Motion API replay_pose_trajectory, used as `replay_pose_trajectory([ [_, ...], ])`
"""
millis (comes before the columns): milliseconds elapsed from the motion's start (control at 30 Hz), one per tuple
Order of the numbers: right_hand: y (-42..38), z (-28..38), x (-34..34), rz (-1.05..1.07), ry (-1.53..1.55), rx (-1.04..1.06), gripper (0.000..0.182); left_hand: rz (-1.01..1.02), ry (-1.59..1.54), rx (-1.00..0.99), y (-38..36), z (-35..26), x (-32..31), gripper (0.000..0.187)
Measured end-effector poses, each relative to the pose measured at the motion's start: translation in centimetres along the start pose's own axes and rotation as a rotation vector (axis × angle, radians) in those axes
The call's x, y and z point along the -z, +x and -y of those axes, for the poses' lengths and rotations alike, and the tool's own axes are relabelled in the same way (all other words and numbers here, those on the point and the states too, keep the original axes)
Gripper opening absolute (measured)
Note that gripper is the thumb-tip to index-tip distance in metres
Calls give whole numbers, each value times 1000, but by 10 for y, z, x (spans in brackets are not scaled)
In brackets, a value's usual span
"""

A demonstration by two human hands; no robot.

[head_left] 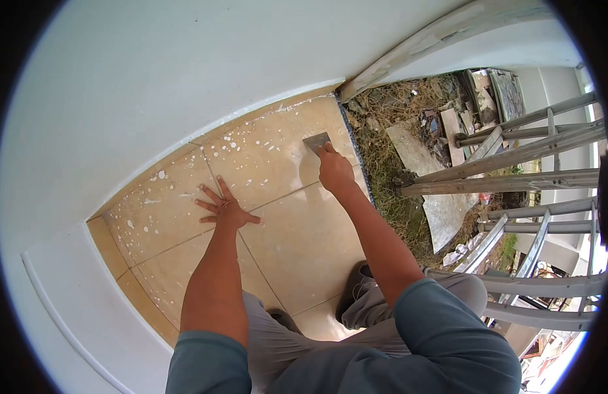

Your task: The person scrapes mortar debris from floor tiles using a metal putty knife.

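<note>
My right hand [336, 169] is wrapped round a flat grey scraper [316, 142], its blade down at the tiled floor near the right edge. White paint spots [235, 146] dot the beige tiles [297, 236], thickest along the wall side. With fingers spread, my left hand [227, 209] rests flat on the tiles where grout lines meet. The scraper's handle is mostly hidden in my right fist.
A white wall [139, 85] with a beige skirting strip [162, 164] borders the floor. Past the dark floor edge lie dry grass [389, 164], loose boards [442, 223] and debris. Ladders [514, 157] lean at the right. My shoe [353, 292] is on the tiles.
</note>
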State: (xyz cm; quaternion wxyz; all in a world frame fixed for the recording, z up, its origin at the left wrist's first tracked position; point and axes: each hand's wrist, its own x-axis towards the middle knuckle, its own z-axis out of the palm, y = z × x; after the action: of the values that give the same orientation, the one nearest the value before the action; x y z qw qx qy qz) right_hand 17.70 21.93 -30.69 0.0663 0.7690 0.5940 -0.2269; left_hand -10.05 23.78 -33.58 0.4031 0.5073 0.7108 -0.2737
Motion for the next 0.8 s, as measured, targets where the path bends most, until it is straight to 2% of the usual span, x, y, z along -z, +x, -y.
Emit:
replay_pose_trajectory([
  [100,-38,10,-4,57,0,68,41,-20,3,-44,-2,5,0,177],
  [133,-55,26,-6,149,-41,77,41,-22,3,-49,-4,9,0,177],
  [200,-62,42,-42,72,-56,93,39,-29,7,-69,-5,8,1,176],
  [300,-20,50,-34,-9,-7,199,37,-73,10,-66,-7,9,-1,174],
  [400,-23,58,-14,194,-140,233,46,-145,-4,-108,-8,17,-11,170],
  [433,-37,61,-17,221,-149,215,42,-185,-7,-140,-7,22,-16,167],
  [533,-46,70,-30,96,-83,181,39,-352,-8,-264,0,40,-41,161],
  [633,-9,70,-39,-67,-89,302,30,-438,16,-330,-3,53,-62,156],
  [733,-6,80,-28,147,-215,266,36,-446,3,-329,-11,52,-58,157],
  [800,-22,80,-37,51,-156,252,34,-425,23,-316,-15,53,-51,160],
])
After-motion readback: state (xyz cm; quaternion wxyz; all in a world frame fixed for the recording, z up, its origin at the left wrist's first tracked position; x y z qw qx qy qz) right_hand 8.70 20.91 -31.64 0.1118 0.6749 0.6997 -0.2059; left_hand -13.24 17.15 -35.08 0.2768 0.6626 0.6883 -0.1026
